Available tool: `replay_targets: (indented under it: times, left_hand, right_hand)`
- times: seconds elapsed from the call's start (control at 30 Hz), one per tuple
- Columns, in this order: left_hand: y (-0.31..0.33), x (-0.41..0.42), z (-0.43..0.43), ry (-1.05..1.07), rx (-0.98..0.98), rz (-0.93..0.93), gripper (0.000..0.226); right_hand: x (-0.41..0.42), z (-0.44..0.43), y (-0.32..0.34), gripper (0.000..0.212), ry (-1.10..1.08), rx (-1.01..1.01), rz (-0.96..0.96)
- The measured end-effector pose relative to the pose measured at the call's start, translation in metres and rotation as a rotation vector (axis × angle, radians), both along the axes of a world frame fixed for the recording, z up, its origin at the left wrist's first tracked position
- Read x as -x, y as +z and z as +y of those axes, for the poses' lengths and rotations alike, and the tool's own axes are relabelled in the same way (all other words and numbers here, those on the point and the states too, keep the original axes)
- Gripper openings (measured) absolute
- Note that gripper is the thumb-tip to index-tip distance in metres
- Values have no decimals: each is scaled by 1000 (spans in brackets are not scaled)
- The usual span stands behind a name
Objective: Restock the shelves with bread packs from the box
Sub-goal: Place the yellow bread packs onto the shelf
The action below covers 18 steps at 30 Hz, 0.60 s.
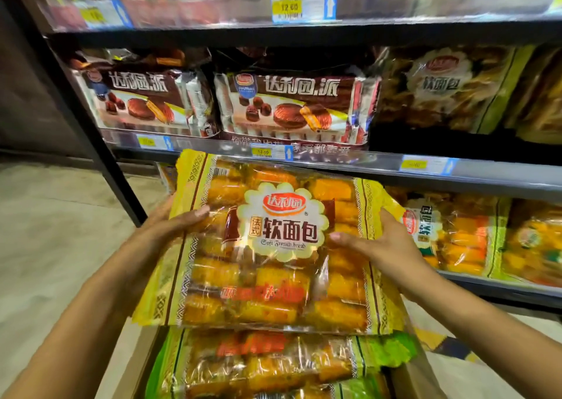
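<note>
A large yellow-edged pack of soft French bread (273,277) is held flat in front of me, above the box. My left hand (173,222) grips its left edge with the thumb on top. My right hand (377,243) grips its right edge, thumb across the front. Below it the cardboard box (416,374) holds more bread packs (267,365) with green-yellow edges. The lower shelf (492,283) to the right carries similar bread packs (450,237) standing on edge.
The middle shelf holds chocolate pie packs (292,106) and more bread packs (441,88) at right. Price tags line the shelf rail (349,158). A black shelf upright (100,143) stands at left, with pale floor (54,231) beside it.
</note>
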<state>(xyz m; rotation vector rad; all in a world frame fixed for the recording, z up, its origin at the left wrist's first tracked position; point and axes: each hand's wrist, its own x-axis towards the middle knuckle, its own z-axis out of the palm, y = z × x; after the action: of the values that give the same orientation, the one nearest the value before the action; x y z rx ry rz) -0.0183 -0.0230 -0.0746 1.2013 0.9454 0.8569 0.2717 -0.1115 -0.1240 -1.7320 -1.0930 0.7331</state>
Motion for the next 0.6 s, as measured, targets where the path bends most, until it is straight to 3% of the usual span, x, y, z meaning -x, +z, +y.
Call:
replay_targets:
  times: [0.1, 0.2, 0.33, 0.4, 0.5, 0.6]
  left_hand:
    - [-1, -1, 0, -78, 41, -52, 102]
    - [-4, -4, 4, 19, -1, -66, 101]
    - [4, -12, 8, 90, -50, -206, 71]
    - [14, -17, 10, 79, -76, -256, 67]
    - [40, -26, 13, 38, -151, -305, 63]
    - [76, -36, 31, 9, -267, -293, 58]
  right_hand:
    - [-4, 3, 12, 118, -55, -43, -75]
    - [-14, 4, 30, 115, -67, -111, -210]
    - [-23, -1, 61, 119, -128, -203, -291]
    - [-32, -5, 75, 128, -167, -250, -240]
    - [-45, -9, 100, 137, -63, -285, 29]
    - [-55, -8, 126, 130, 37, -340, 108]
